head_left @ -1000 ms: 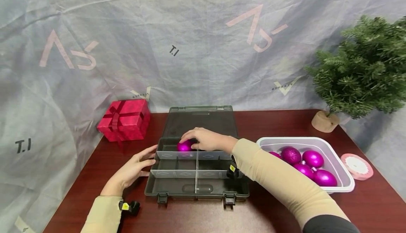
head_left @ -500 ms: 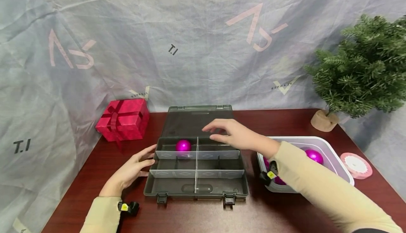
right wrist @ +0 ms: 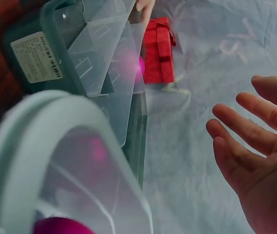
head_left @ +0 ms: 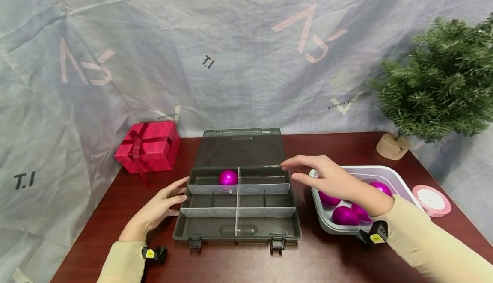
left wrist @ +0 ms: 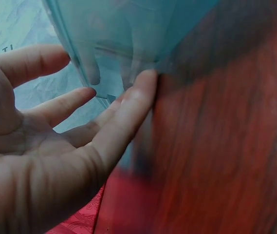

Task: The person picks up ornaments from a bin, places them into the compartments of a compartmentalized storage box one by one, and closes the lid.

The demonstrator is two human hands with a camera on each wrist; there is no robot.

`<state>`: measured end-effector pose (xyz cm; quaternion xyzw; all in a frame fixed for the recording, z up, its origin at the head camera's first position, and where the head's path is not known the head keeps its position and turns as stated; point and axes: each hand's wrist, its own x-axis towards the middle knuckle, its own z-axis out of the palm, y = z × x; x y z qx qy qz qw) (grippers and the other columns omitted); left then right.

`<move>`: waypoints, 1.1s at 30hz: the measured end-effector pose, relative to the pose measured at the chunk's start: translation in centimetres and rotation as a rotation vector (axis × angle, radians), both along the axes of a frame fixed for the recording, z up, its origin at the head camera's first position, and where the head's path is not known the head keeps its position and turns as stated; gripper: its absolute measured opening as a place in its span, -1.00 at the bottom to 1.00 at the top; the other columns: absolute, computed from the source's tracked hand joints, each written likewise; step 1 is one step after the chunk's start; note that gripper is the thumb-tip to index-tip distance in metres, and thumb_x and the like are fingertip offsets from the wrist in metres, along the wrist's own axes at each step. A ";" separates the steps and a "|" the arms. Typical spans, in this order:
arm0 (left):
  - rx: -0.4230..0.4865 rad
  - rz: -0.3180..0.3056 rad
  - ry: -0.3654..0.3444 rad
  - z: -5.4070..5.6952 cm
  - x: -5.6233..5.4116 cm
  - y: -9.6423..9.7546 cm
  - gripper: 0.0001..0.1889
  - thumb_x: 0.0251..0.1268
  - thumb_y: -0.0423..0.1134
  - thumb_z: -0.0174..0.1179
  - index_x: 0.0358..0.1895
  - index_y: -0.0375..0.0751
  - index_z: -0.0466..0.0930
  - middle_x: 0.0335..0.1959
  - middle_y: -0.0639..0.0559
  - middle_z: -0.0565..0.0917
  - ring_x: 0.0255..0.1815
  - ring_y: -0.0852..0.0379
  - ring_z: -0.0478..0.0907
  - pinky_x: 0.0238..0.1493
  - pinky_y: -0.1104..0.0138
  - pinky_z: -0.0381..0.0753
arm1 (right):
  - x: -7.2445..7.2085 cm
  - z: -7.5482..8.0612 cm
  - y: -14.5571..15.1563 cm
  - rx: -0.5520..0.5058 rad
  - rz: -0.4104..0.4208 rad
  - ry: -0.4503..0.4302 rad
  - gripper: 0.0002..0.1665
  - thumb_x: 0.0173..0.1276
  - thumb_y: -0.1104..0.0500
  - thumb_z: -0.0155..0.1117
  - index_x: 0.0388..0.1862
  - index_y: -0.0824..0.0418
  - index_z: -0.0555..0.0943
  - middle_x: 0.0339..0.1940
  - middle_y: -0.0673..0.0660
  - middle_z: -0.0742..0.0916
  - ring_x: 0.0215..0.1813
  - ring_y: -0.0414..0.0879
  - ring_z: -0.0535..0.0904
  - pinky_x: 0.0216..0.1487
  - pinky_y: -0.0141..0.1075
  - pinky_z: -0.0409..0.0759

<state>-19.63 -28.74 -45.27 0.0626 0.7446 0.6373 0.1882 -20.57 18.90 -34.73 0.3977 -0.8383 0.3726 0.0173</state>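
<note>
A dark translucent divider box lies in the middle of the table with its lid folded back. One shiny magenta bauble sits in its back left compartment, close to the middle divider. My left hand rests its fingertips against the box's left side; the left wrist view shows these fingers extended along the wall. Above the left end of a white plastic tub hovers my right hand, holding nothing, fingers spread loosely. Several magenta baubles lie in the tub, partly hidden beneath the forearm.
At the back left stands a red gift box with a ribbon. A small artificial fir tree on a wooden base is at the back right. Right of the tub lies a roll of pink ribbon. A grey cloth hangs behind.
My right hand has let go of the bauble in the back left compartment and moved right to the tub. The bauble has rolled slightly toward the middle divider. The left hand stays put.
</note>
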 end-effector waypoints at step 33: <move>-0.045 0.018 -0.027 0.2 0.2 0.2 -0.27 0.54 -0.23 0.12 0.65 -0.11 0.02 0.51 -0.39 0.14 0.46 -0.34 0.17 0.12 -0.11 0.50 | 2.5 -6.4 11.9 0.164 -0.569 0.175 -0.59 0.12 0.19 0.63 -0.04 0.22 0.76 -0.16 0.11 0.81 -0.14 0.11 0.75 -0.13 -0.05 0.65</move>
